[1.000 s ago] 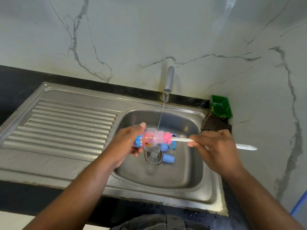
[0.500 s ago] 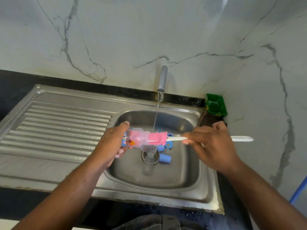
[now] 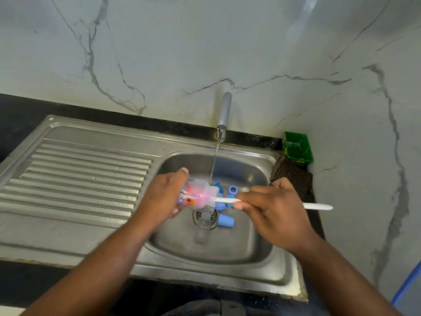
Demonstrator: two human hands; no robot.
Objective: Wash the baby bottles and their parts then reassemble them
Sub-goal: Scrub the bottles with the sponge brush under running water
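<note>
Deeper now, the pink brush (image 3: 201, 196) sits inside the clear printed bottle (image 3: 194, 182) gripped by the left hand (image 3: 164, 198); the right hand (image 3: 276, 207) pinches its white handle (image 3: 319, 206).

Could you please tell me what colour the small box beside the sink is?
The small box is green; the head view shows it.
</note>
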